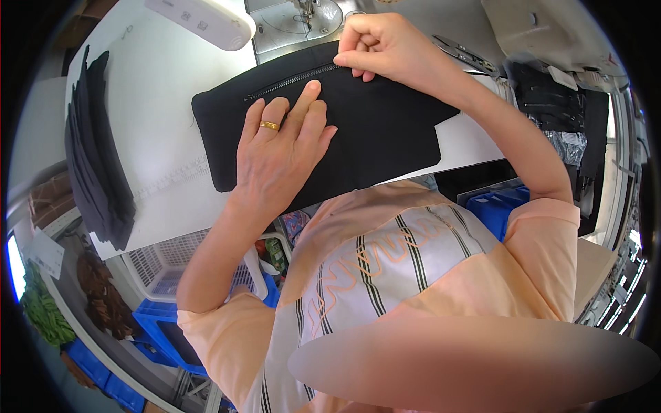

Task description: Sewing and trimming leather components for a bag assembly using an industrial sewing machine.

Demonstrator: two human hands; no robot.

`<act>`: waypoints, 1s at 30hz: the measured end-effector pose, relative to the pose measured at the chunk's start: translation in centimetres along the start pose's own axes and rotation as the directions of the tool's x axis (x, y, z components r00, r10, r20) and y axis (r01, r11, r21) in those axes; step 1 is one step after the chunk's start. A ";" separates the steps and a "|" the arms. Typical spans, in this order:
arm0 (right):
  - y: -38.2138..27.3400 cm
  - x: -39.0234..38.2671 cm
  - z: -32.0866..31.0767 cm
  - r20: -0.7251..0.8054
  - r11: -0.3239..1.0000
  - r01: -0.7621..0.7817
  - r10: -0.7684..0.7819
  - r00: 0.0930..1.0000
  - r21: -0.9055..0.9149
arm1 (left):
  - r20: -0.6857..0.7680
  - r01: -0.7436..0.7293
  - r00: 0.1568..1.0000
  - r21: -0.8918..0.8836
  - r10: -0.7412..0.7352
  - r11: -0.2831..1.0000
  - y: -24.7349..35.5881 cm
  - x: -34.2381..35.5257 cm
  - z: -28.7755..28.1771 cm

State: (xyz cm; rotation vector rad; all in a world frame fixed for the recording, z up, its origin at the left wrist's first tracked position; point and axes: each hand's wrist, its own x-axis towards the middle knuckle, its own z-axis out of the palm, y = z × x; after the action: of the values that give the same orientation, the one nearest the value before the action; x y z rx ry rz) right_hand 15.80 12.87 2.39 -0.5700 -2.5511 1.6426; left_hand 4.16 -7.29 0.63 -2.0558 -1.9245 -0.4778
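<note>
Here's the broad black cloth panel [372, 131], spread on the smooth white worktable [165, 96], right in front of the person and just short of the silvery metal sewing-machine bed [275, 34]. Lying there, it looks well placed for both hands to reach its far edge. Along that edge runs a long, grey-toothed zipper [289, 82], set at a slant.

The left hand [282, 148], wearing a plain gold-coloured ring [269, 125], is laid out palm down, gripping nothing; its extended index fingertip rests just beside the teeth, probably to keep the cloth flat and steady. Up at the zipper's right end, the right hand [379, 48] has thumb and index finger pinched on it, other fingers curled, likely giving fine control at one spot. Slider or tape between those tips? Too small to tell.

Off to the left, a stack of long dark cloth pieces [100, 151] hangs partly over the table edge, seemingly parked there to leave working room.
</note>
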 end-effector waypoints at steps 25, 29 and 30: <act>-3.3 -11.7 -1.2 -0.325 0.900 0.071 0.081 0.942 0.430 | 0.426 0.202 0.670 -0.893 -0.608 -0.403 -1.0 -6.0 -5.3; 2.2 -10.2 -2.2 -0.316 0.920 0.036 0.097 0.944 0.390 | 0.126 0.337 0.738 -0.920 -0.663 0.201 2.0 -5.3 -3.4; 2.9 -10.2 -2.4 -0.320 0.930 0.089 0.032 0.947 0.356 | 0.160 0.361 0.719 -0.918 -0.676 0.167 2.4 -5.3 -3.4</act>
State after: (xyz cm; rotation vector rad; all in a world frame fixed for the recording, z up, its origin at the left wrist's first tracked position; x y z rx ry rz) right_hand 26.69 12.66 2.39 -0.6923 -1.9534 1.7834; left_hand 6.13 -13.69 1.48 -1.3375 -2.3788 -2.3955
